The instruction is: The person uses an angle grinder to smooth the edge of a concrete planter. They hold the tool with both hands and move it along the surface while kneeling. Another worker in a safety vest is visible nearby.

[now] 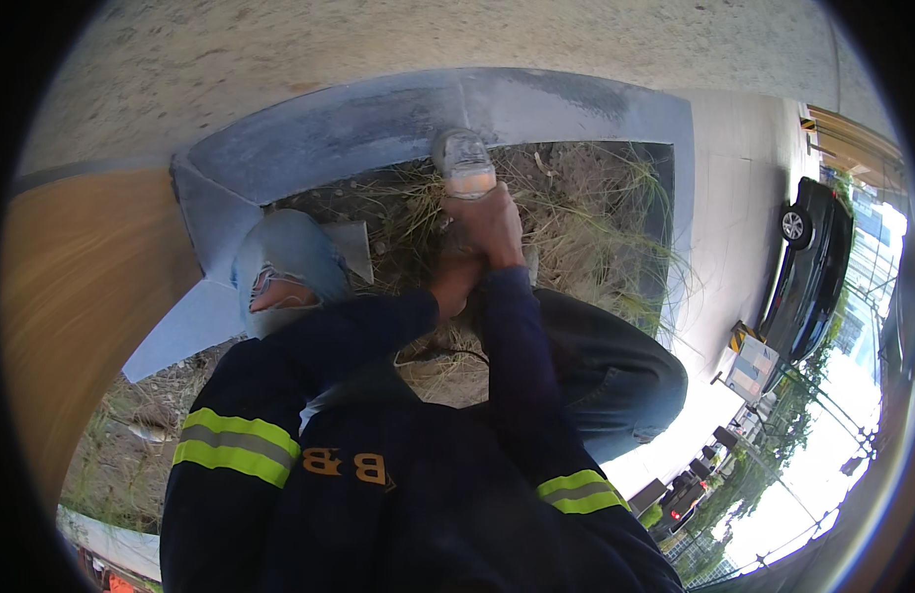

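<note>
I crouch over a patch of dry grass (586, 227) framed by a grey concrete curb (378, 124). Both hands hold a grey power tool (464, 158) with a pale orange band, and its head touches the inner edge of the curb. My right hand (489, 222) wraps the tool's body just behind the head. Below it, my left hand (455, 282) closes on the tool's rear end, which is mostly hidden. Both sleeves are dark navy with yellow reflective stripes.
My left knee in torn blue jeans (284, 262) rests by the curb's left corner, and my right leg (615, 366) is bent at the right. An orange-brown wall (72, 296) stands at the left. A black car (813, 262) is parked on pale pavement (734, 198) at the right.
</note>
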The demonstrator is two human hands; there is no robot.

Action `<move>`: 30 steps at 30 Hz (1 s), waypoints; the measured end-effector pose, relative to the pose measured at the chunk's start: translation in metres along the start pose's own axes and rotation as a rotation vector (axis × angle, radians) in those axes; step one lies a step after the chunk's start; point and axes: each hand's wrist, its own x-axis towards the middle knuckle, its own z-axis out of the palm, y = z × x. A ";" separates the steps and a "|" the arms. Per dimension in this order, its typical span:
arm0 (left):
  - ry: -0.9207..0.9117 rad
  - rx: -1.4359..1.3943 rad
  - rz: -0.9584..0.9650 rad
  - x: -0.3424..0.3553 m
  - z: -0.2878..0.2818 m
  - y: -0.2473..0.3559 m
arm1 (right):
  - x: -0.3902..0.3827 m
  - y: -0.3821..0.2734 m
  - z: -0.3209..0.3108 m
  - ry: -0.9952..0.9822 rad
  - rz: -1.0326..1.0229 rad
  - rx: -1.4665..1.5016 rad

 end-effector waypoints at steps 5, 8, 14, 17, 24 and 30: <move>0.054 0.081 0.002 0.003 0.033 0.035 | 0.029 0.020 -0.003 -0.022 0.032 0.090; -0.023 0.054 0.029 0.001 0.011 0.033 | 0.010 -0.019 -0.004 -0.041 -0.028 -0.034; 0.078 0.040 0.040 -0.001 0.040 0.027 | 0.026 0.026 -0.009 -0.022 0.074 0.080; 0.115 0.078 -0.039 0.013 0.028 0.033 | 0.029 0.006 -0.011 -0.017 0.074 0.059; 0.002 0.147 -0.003 0.019 0.012 0.012 | 0.020 0.007 -0.009 -0.050 0.071 0.042; -0.012 0.005 0.002 0.023 0.012 0.031 | 0.028 -0.008 -0.005 -0.057 0.007 0.019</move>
